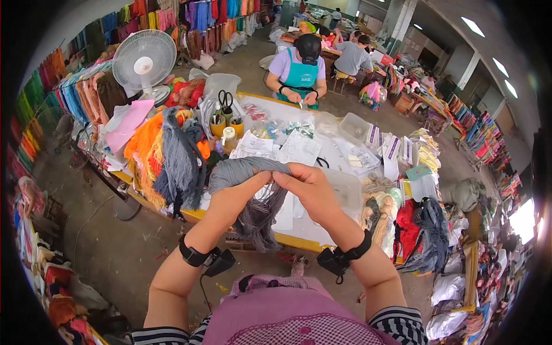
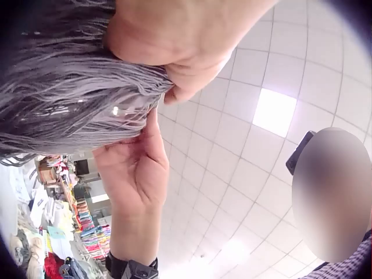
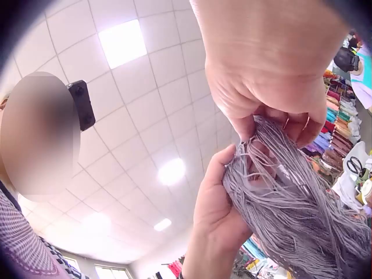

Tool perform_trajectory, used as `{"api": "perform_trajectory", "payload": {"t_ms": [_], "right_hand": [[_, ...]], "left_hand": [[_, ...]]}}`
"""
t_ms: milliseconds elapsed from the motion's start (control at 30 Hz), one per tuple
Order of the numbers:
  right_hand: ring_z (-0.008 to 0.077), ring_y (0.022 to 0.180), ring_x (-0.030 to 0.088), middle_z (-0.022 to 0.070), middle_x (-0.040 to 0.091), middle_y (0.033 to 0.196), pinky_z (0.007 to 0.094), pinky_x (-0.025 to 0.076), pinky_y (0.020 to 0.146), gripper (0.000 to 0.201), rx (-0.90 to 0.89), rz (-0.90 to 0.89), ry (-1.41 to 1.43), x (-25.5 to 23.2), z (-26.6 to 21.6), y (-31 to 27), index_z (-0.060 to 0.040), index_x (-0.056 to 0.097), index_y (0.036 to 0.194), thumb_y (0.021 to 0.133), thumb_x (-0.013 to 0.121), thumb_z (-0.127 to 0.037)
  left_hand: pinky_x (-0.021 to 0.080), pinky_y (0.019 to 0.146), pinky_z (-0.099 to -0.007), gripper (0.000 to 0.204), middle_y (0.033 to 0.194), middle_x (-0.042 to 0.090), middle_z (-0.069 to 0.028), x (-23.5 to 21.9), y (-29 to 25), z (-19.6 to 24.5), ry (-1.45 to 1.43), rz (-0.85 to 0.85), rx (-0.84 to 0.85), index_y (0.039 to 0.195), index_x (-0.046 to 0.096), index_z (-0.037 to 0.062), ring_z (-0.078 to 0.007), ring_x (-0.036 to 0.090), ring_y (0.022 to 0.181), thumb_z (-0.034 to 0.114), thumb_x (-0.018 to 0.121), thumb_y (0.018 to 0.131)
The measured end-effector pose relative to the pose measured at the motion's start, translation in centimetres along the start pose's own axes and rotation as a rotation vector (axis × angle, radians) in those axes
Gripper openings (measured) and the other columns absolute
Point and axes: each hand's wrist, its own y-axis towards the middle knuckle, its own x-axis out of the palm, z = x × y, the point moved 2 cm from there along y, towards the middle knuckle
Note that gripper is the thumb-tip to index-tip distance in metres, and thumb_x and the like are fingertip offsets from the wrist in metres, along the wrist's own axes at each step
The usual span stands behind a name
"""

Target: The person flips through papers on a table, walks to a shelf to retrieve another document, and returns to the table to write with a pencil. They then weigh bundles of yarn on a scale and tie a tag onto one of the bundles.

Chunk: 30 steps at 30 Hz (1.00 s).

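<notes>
A skein of grey yarn is held up in front of the body, over the near edge of the table, its loose strands hanging down. My left hand grips it from the left, with the thumb along the top. From the other side my right hand pinches strands at the skein's upper end, its thumb close to the left one. In the right wrist view, the grey strands spread around a gap between the two hands. The left wrist view shows the yarn draped below the left palm, hiding some fingers.
The white table holds papers, cups with scissors, and a clear plastic bin. Orange yarn is heaped left, more skeins right. A fan stands back left. Across the table sits a person.
</notes>
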Motion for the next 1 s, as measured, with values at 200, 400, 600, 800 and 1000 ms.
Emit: {"api": "perform_trajectory", "payload": {"t_ms": [200,400,600,800,1000], "right_hand": [[0.0105,0.079,0.055,0.0006,0.061,0.085,0.0231,0.042,0.07,0.013,0.048,0.076,0.378,-1.1,-0.3,0.2,-0.0037,0.062,0.1,0.093,0.059,-0.015],[0.005,0.054,0.036,-0.0058,0.045,0.064,0.0214,0.022,0.047,0.017,0.424,-0.32,0.148,-6.7,-1.2,-1.0,-0.007,0.063,0.091,0.086,0.067,-0.023],[0.0083,0.056,0.043,-0.0033,0.052,0.065,0.0267,0.033,0.049,0.039,0.376,0.462,-0.688,-22.6,-8.6,-2.5,-0.0046,0.068,0.096,0.078,0.074,-0.038],[0.0155,0.064,0.057,0.0067,0.065,0.073,0.0305,0.045,0.061,0.041,0.064,0.896,-1.296,-40.5,-14.8,-5.5,-0.0028,0.071,0.092,0.08,0.07,-0.042],[0.0325,0.089,0.065,0.0189,0.068,0.092,0.0402,0.05,0.077,0.046,0.105,1.359,-1.504,-42.8,-18.6,-9.0,-0.0096,0.071,0.095,0.078,0.064,-0.052]], "left_hand": [[0.046,0.088,-0.0319,0.031,0.1,0.066,-0.0046,0.9,0.4,0.4,-0.256,-0.082,0.12,0.11,0.064,0.0029,-0.0165,0.061,0.095,0.029,0.054,0.095],[0.031,0.05,-0.0232,0.033,0.058,0.033,0.0066,-6.2,1.8,-2.5,-1.267,-0.438,-0.011,0.084,0.05,0.0116,-0.0064,0.032,0.052,0.035,0.035,0.103],[0.029,0.047,-0.0216,0.032,0.058,0.031,0.007,-21.8,-0.9,-12.6,-1.147,-0.046,-0.078,0.08,0.047,0.0127,-0.0047,0.03,0.049,0.035,0.04,0.101],[0.027,0.045,-0.0217,0.03,0.056,0.029,0.0081,-30.8,-6.2,-20.6,-0.983,0.455,-0.251,0.075,0.046,0.0149,-0.0048,0.028,0.047,0.033,0.049,0.099],[0.026,0.045,-0.0245,0.029,0.056,0.031,0.0063,-45.6,-13.2,-29.3,-0.722,0.775,-0.314,0.072,0.045,0.0162,-0.0069,0.028,0.047,0.031,0.049,0.098]]}}
